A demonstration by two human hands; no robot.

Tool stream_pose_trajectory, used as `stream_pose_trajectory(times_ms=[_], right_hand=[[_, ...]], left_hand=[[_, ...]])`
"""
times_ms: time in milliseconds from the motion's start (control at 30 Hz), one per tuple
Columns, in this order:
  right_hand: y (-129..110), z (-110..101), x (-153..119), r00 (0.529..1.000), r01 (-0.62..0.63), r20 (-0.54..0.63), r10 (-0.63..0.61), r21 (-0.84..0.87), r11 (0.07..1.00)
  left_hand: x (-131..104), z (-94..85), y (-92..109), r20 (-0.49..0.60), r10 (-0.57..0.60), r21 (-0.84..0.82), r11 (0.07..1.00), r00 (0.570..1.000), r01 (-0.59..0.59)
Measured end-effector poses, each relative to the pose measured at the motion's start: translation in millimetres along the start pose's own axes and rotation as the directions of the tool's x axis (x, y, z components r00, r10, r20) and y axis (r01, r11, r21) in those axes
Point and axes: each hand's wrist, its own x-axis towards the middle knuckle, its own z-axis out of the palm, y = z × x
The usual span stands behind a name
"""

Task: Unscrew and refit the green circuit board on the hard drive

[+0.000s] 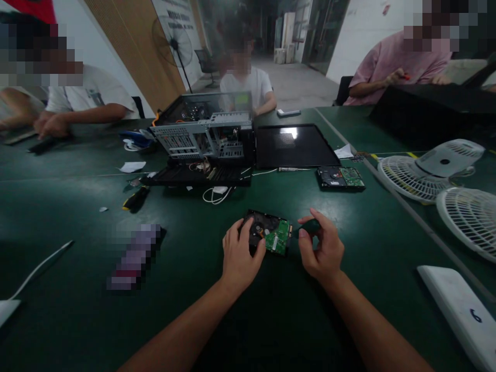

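A hard drive [277, 236] lies on the dark green table with its green circuit board facing up. Over its left end rests my left hand [241, 253], thumb and fingers gripping the black casing. Just right of the drive, my right hand [321, 245] is closed round the dark green handle of a screwdriver [310, 226]. The handle points left at the drive's connector edge; its thin tip is too small to make out. A second hard drive [341, 178] lies farther back to the right.
An opened computer case [205, 137] stands at the back, beside its black side panel [296, 144]. A yellow-and-black tool [135, 199] and a phone [137, 256] lie left. White fans [411, 178] and a white numbered box [457, 310] sit right. Several people sit around the table.
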Motion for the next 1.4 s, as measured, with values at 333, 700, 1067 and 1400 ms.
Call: stream_pose_trajectory(times_ms=[333, 700, 1067, 1400], right_hand=[[-2, 2, 1, 0.999, 0.039, -0.011, -0.039, 0.006, 0.999], [-9, -4, 5, 0.973, 0.231, 0.004, -0.231, -0.017, 0.973], [-12, -9, 7, 0.993, 0.121, -0.002, -0.121, 0.003, 0.993], [-14, -9, 9, 0.980, 0.197, -0.008, -0.199, -0.080, 0.977]], left_hand=[[0, 3.2, 0, -0.004, -0.013, 0.011, 1.000, 1.000, 0.013], [-1, 5.6, 0, -0.055, 0.015, 0.015, 1.000, 0.998, -0.014], [-2, 0.0, 3, -0.043, 0.009, 0.010, 1.000, 0.999, -0.009], [-7, 0.7, 5, -0.074, 0.001, 0.008, 1.000, 0.997, -0.001]])
